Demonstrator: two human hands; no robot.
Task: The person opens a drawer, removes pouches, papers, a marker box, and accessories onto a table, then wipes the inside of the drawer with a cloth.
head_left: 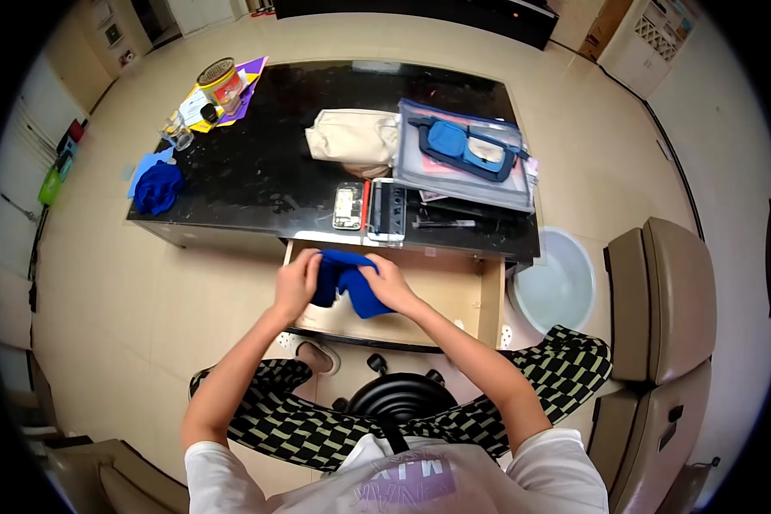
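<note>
A blue cloth (364, 295) hangs between my two hands, above an open wooden drawer (437, 295). My left hand (297, 281) pinches its left upper corner, and my right hand (389, 283) grips its right side. Just beyond them on the black table (248, 154) lie an opened phone (349, 206), a larger device (387, 210) and a red strip (366, 204) between the two. Another crumpled blue cloth (158, 188) rests at the table's left front corner.
A beige pouch (353, 137) and a mesh bag (420, 158) with a blue case (467, 147) lie farther back. A tin (221, 84) and a glass mug (176, 133) stand at left. A basin (557, 278) is on the floor beside brown seats (681, 300).
</note>
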